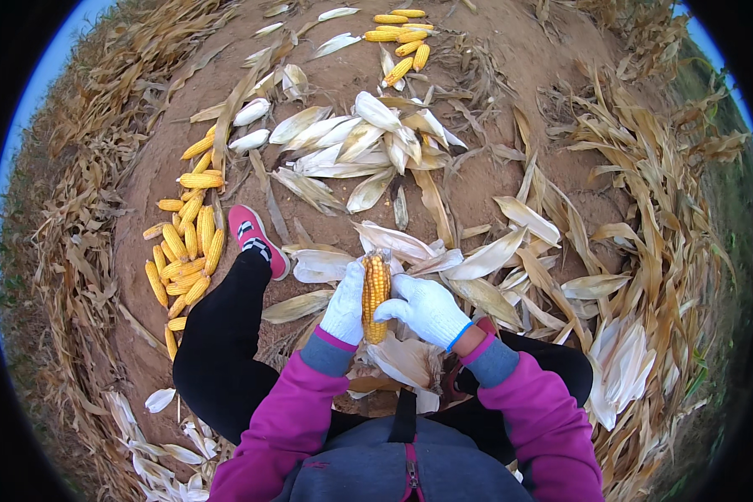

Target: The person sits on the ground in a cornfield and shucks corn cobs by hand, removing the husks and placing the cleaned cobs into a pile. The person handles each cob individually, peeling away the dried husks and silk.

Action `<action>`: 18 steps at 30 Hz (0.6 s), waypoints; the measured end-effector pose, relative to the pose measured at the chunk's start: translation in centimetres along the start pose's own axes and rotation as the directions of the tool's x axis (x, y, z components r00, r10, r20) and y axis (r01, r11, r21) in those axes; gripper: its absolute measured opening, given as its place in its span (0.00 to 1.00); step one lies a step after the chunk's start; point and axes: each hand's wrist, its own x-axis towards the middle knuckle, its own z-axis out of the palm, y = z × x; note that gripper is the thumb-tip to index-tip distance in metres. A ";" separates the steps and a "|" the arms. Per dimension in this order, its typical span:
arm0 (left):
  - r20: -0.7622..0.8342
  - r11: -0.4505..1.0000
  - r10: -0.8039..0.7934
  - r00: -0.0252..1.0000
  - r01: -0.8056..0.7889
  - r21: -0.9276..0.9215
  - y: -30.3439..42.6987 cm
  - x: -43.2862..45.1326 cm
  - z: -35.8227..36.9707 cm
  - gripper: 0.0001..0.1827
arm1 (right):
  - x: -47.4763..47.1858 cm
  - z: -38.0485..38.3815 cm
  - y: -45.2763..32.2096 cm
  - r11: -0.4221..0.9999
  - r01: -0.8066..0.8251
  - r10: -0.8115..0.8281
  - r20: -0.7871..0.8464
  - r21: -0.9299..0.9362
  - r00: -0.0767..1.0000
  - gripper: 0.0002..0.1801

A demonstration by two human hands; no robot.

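Note:
Upright between my gloved hands is a bare yellow corn cob (pixel 375 298), its kernels showing along the whole visible side. My left hand (pixel 345 307), in a white knit glove, grips the cob's left side. On the other side my right hand (pixel 423 310) has its thumb against the cob near the lower half; its fingertips are partly hidden, so a firm hold cannot be made out. Pale peeled husks (pixel 395 245) lie just beyond the cob, and more husk (pixel 408 357) lies below it between my legs.
Husked cobs (pixel 188 235) lie in a long pile left of my pink shoe (pixel 257 241). Ears still in husks (pixel 364 138) are heaped ahead on the bare soil (pixel 508 81). Another group of yellow cobs (pixel 401 37) lies farther off. Dry stalks and leaves (pixel 640 138) border the right.

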 end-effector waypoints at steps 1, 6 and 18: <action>0.013 1.000 -0.003 1.000 0.003 -0.004 -0.1 0.0 -0.2 0.31 | 0.1 -0.2 0.4 0.999 0.028 -0.029 0.029 0.021 0.999 0.22; -0.042 0.996 -0.076 0.996 0.077 0.044 0.3 0.0 0.0 0.36 | 0.5 -0.9 0.5 0.944 -0.139 0.149 -0.010 0.300 0.989 0.16; -0.059 0.981 -0.192 0.980 0.191 -0.030 1.0 -1.1 -0.8 0.39 | 0.9 -2.2 0.4 0.992 -0.042 0.059 -0.140 0.121 0.988 0.33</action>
